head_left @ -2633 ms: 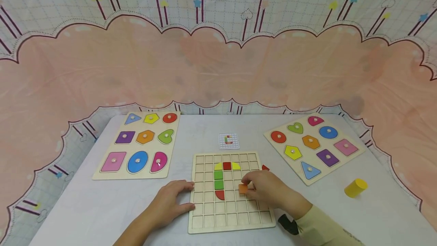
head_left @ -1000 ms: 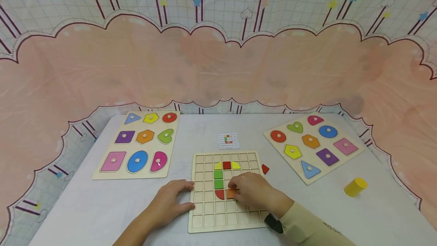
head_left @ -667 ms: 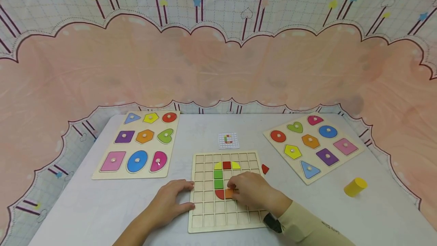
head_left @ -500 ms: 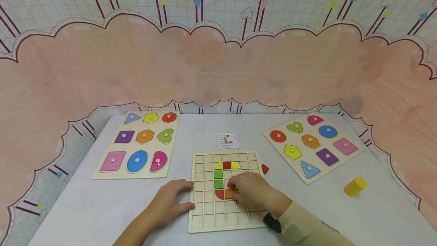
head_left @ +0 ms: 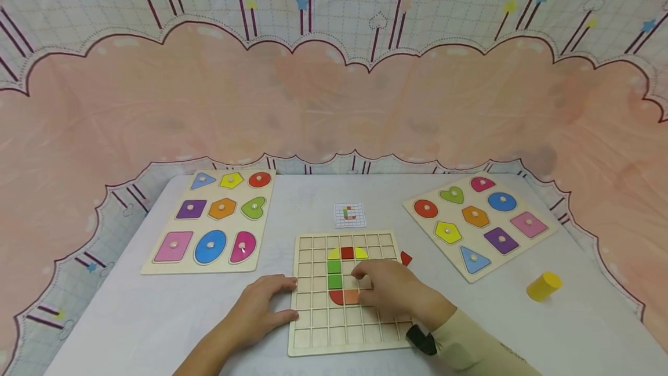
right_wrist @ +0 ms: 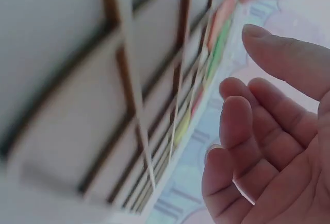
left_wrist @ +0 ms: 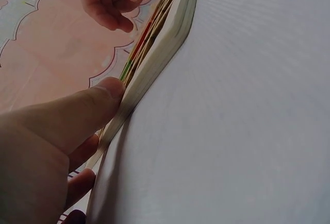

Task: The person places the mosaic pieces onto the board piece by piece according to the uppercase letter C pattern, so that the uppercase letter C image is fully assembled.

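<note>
A wooden grid board (head_left: 313,338) lies in front of me. My left hand (head_left: 258,309) touches its left edge with thumb and fingertips, the fingers extended. My right hand (head_left: 394,292) hovers over the board's right half, thumb and index finger apart with nothing between them. Just left of its thumb, an orange square tile (head_left: 351,296) sits in a cell beside a red quarter-circle tile (head_left: 336,297). Above these are two green square tiles (head_left: 334,274), a red square tile (head_left: 347,253) and two yellow quarter-circle tiles (head_left: 360,253). A loose red tile (head_left: 405,258) lies off the board's right edge.
Behind the board lies a small pattern card (head_left: 341,222). Knobbed shape puzzles stand left (head_left: 200,257) and right (head_left: 482,237), filled with coloured pieces. A yellow cylinder (head_left: 544,286) lies at the right on the white table (head_left: 115,318).
The right hand carried the orange tile leftward, set it beside the red quarter-circle and let go; its fingers have parted and drawn slightly right. The left hand stayed put.
</note>
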### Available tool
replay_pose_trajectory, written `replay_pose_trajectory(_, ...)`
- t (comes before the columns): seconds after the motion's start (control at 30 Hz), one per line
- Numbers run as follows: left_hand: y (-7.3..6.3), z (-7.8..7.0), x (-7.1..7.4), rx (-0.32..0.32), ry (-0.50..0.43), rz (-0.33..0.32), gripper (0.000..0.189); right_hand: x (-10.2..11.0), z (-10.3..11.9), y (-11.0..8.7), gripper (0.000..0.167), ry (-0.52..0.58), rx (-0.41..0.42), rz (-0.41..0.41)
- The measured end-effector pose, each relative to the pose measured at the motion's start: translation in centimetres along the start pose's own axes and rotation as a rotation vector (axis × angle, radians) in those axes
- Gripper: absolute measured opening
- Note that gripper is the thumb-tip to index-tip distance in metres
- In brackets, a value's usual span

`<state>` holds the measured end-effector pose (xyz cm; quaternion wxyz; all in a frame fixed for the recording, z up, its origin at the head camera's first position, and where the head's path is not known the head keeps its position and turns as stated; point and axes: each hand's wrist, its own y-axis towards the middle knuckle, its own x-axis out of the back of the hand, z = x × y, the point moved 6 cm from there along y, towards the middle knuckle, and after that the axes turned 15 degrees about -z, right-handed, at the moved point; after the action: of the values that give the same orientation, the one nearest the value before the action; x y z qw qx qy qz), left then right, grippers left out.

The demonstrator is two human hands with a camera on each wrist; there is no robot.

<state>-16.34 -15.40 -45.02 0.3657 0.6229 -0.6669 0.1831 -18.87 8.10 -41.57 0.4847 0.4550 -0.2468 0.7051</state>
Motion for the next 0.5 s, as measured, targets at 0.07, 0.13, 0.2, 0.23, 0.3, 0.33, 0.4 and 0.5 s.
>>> replay_pose_trajectory(0.07, 0.0, 0.0, 0.0, -0.001, 0.001, 0.000, 0.040, 0.7, -0.7, -0.1, 0.034, 0.046, -0.046, -0.025)
replay_pose_trajectory(0.13, 0.0, 0.0, 0.0, -0.002, 0.002, -0.002, 0.040, 1.5, -1.4, -0.2, 0.035, 0.059, -0.075, -0.055)
replay_pose_trajectory(0.2, 0.0, 0.0, 0.0, -0.003, 0.005, -0.003, 0.040, 2.2, -2.2, -0.3, 0.033, 0.062, -0.115, -0.090)
replay_pose_trajectory(0.23, 0.0, 0.0, 0.0, -0.003, 0.006, -0.004, 0.040, 2.5, -2.7, -0.4, 0.033, 0.057, -0.130, -0.108)
replay_pose_trajectory(0.3, 0.0, 0.0, 0.0, -0.004, 0.008, -0.006, 0.040, 2.9, -3.7, -0.5, 0.034, 0.045, -0.168, -0.138)
replay_pose_trajectory(0.33, 0.0, 0.0, 0.0, -0.005, 0.009, -0.007, 0.040, 3.1, -4.3, -0.6, 0.035, 0.038, -0.188, -0.149)
replay_pose_trajectory(0.4, 0.0, -0.1, 0.0, -0.005, 0.012, -0.010, 0.040, 3.4, -5.3, -0.8, 0.037, 0.013, -0.214, -0.166)
replay_pose_trajectory(0.5, 0.0, -0.1, -0.1, -0.005, 0.011, -0.012, 0.040, 3.7, -6.6, -0.9, 0.040, -0.013, -0.236, -0.180)
